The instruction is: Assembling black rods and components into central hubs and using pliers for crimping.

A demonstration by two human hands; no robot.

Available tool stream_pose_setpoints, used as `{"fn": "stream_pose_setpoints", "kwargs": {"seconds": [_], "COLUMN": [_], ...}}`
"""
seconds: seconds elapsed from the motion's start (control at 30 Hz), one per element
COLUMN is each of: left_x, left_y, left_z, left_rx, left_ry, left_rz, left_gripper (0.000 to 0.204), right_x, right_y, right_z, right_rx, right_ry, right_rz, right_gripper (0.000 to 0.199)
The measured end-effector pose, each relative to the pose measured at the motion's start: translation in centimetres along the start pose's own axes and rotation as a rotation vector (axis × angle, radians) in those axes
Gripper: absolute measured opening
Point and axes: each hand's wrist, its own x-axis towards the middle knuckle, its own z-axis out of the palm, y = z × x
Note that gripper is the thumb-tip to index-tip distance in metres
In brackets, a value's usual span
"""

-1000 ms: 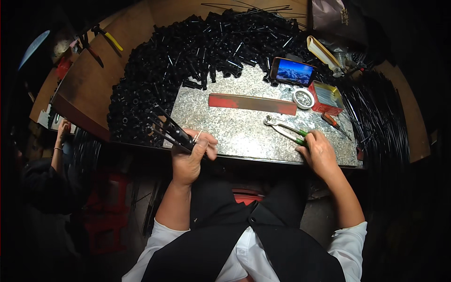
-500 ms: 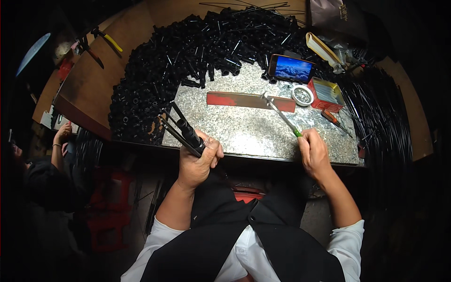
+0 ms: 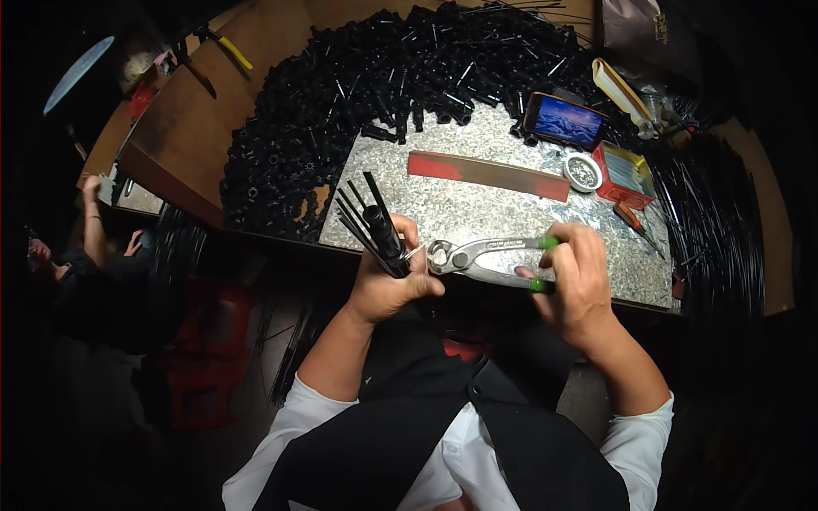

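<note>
My left hand [image 3: 375,294] is closed around a black tubular part [image 3: 383,230] with several thin black rods [image 3: 350,220] standing up beside it. A thin pale wire [image 3: 416,253] sticks out from the side of the tube. In my right hand [image 3: 584,294] are end-cutting pincers [image 3: 461,258], metal with green grips. Their handles are spread apart, and the jaws are at the wire, close to my left fingers. Whether the jaws bite the wire is too small to tell.
Behind the speckled board [image 3: 383,179] rises a heap of black tubular parts [image 3: 341,77]. On the board lie a red-brown bar [image 3: 486,175], a white bowl [image 3: 583,172], a red box [image 3: 622,175] and a screwdriver [image 3: 630,216]. A phone [image 3: 566,121] stands behind. Another person's arm [image 3: 94,226] is at far left.
The pincers have swung down and left to the wire at my left hand, and their handles have spread. The whole view has shifted slightly. The other person's arm has moved.
</note>
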Motion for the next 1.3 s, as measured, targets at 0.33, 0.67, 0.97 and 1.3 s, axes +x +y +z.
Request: {"fn": "stream_pose_setpoints", "kwargs": {"seconds": [0.33, 0.67, 0.97, 1.3], "left_x": [0.2, 0.4, 0.4, 0.4], "left_y": [-0.7, -1.4, -1.0, -0.8], "left_z": [0.0, -0.2, -1.8, 0.5], "left_rx": [-0.144, 0.051, -0.186, 0.082], "left_ry": [-0.111, -0.070, -0.393, -0.119], "left_rz": [-0.112, -0.019, -0.235, -0.042], "left_gripper": [0.083, 0.068, 0.064, 0.038], "right_x": [1.3, 0.9, -1.3, -0.9], "right_y": [0.2, -0.1, -0.4, -1.9], "right_z": [0.3, 0.3, -0.3, -1.4], "right_rx": [-0.566, -0.334, 0.153, 0.703], "right_ry": [0.215, 0.046, -0.345, -0.826], "right_rz": [-0.179, -0.169, -0.029, 0.450], "right_gripper": [0.023, 0.019, 0.028, 0.048]}}
